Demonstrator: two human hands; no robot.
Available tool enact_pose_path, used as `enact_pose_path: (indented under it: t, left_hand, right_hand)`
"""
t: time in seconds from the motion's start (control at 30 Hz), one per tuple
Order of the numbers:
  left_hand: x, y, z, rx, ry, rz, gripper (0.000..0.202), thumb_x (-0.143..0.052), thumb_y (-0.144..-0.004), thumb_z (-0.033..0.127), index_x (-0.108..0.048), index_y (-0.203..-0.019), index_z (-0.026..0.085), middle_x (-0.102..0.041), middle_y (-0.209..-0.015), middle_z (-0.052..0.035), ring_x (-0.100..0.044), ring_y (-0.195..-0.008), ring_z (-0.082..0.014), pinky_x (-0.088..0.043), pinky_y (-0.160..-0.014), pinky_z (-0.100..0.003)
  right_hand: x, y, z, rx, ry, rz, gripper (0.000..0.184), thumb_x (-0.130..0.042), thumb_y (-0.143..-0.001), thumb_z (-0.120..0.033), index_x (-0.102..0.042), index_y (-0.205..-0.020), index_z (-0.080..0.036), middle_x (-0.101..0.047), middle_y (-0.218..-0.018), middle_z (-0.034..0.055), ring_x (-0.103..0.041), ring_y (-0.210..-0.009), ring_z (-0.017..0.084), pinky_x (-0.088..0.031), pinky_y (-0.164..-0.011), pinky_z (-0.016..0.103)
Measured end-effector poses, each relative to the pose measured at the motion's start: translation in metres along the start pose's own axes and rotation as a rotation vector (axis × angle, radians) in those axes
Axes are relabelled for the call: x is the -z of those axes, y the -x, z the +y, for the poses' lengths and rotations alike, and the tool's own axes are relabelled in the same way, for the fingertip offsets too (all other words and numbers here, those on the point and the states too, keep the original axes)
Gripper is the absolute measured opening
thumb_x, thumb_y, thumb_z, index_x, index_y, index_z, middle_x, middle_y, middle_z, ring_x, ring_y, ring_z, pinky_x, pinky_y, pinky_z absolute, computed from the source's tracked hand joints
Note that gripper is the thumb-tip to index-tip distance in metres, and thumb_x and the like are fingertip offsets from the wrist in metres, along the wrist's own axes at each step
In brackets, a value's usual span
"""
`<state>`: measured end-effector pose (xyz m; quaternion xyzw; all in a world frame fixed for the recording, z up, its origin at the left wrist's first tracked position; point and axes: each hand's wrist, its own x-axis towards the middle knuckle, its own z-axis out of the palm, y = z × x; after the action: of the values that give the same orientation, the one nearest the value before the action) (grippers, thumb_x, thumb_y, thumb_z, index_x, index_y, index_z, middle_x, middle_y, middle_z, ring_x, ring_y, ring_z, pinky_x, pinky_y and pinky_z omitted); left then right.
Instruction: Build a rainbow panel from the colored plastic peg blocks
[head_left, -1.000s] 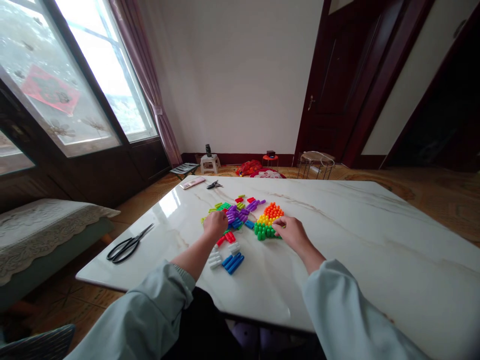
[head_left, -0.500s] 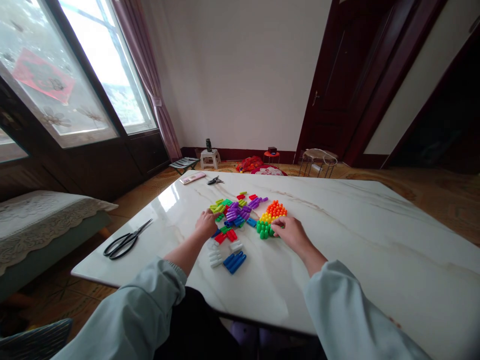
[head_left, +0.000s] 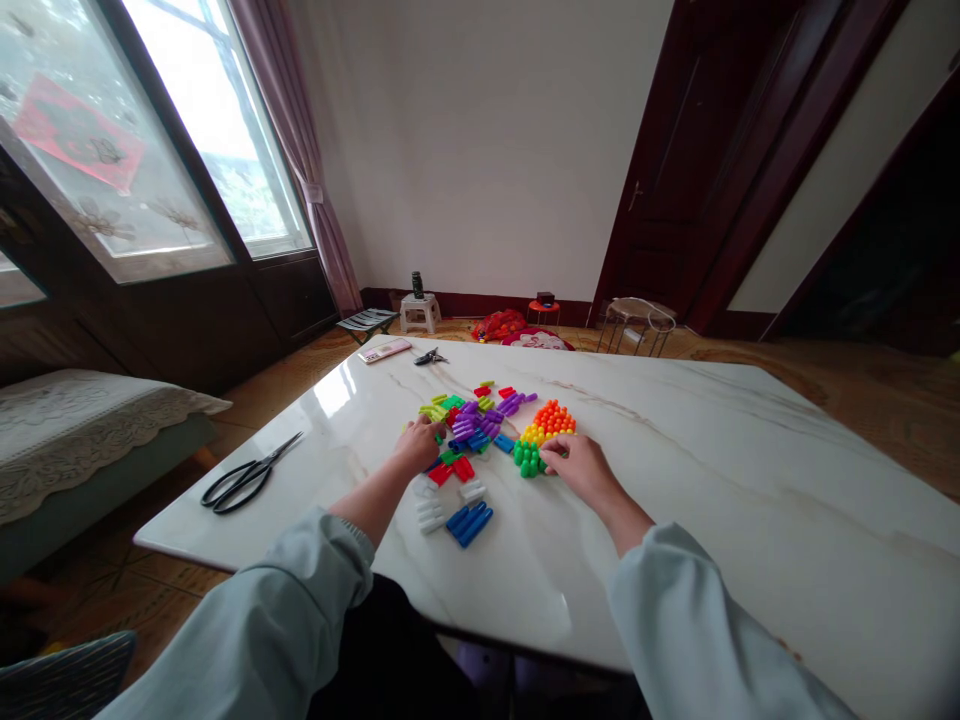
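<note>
Small finger-shaped plastic pieces lie in a colourful heap, with purple pieces (head_left: 472, 422) near its middle. My left hand (head_left: 417, 446) is at the heap's left edge, fingers curled down by yellow-green pieces (head_left: 433, 411). What its fingertips pinch is too small to make out. To the right, orange (head_left: 553, 414), yellow (head_left: 535, 435) and green pieces (head_left: 528, 458) stand upright in a tight cluster. My right hand (head_left: 577, 462) is closed in a pinch at the cluster's right side; its fingers hide what they hold.
Nearer me lie blue pieces (head_left: 469, 523), white pieces (head_left: 430, 512) and red pieces (head_left: 463, 468). Black-handled scissors (head_left: 244, 484) rest on the marble-patterned table (head_left: 735, 500) at left. A phone (head_left: 385, 350) and small pliers (head_left: 430, 357) lie at the far edge.
My left hand has shifted slightly, and its fingers are more curled over the heap's edge. My right hand stays almost still beside the cluster. The view has tilted a little.
</note>
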<state>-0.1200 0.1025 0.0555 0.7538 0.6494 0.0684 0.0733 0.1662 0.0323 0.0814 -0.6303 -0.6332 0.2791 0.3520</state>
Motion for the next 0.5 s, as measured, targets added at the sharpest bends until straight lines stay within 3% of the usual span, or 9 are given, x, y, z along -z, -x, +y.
enact_pose_path:
  t: [0.1, 0.2, 0.3, 0.37, 0.5]
  left_hand:
    - [0.0038, 0.0018, 0.0022, 0.005, 0.072, 0.01, 0.029, -0.045, -0.082, 0.019, -0.072, -0.091, 0.023, -0.059, -0.107, -0.008, -0.058, -0.101, -0.0211, -0.043, -0.094, -0.032]
    - [0.0072, 0.0048, 0.0026, -0.01, 0.104, -0.013, 0.029, -0.05, -0.082, 0.036, -0.072, -0.097, 0.026, -0.06, -0.11, -0.0066, -0.055, -0.108, -0.023, -0.042, -0.097, -0.033]
    - [0.0085, 0.0065, 0.0014, -0.052, 0.069, -0.08, 0.043, -0.062, -0.072, 0.055, -0.07, -0.106, 0.029, -0.056, -0.122, -0.0052, -0.052, -0.113, -0.0277, -0.037, -0.103, -0.039]
    - [0.0081, 0.0064, 0.0009, -0.079, 0.028, -0.121, 0.051, -0.068, -0.065, 0.055, -0.069, -0.109, 0.03, -0.052, -0.128, -0.0056, -0.05, -0.117, -0.0305, -0.034, -0.105, -0.042]
    - [0.0053, 0.0044, 0.0015, -0.081, -0.011, -0.158, 0.043, -0.07, -0.064, 0.041, -0.07, -0.106, 0.029, -0.052, -0.13, -0.0059, -0.051, -0.115, -0.0293, -0.036, -0.103, -0.041]
  right_hand:
    - [0.0007, 0.0008, -0.002, -0.005, -0.001, 0.004, 0.01, -0.06, -0.074, -0.021, -0.068, -0.077, -0.017, -0.072, -0.075, 0.002, -0.068, -0.06, 0.015, -0.051, -0.063, 0.023]
    - [0.0006, 0.0011, -0.0031, -0.004, 0.003, 0.008, 0.01, -0.06, -0.073, -0.021, -0.068, -0.077, -0.017, -0.072, -0.075, 0.0019, -0.068, -0.06, 0.015, -0.051, -0.063, 0.023]
    - [-0.0004, 0.0008, -0.003, 0.009, 0.012, 0.003, 0.009, -0.06, -0.073, -0.022, -0.068, -0.076, -0.018, -0.072, -0.074, 0.0014, -0.068, -0.061, 0.015, -0.05, -0.062, 0.023]
    - [-0.0009, 0.0005, -0.0028, 0.016, 0.018, 0.001, 0.009, -0.06, -0.073, -0.022, -0.068, -0.075, -0.018, -0.072, -0.073, 0.0011, -0.068, -0.061, 0.015, -0.05, -0.062, 0.023]
    - [-0.0014, 0.0006, -0.0027, 0.016, 0.017, -0.001, 0.009, -0.06, -0.073, -0.023, -0.067, -0.075, -0.018, -0.072, -0.073, 0.0011, -0.068, -0.061, 0.015, -0.05, -0.062, 0.023]
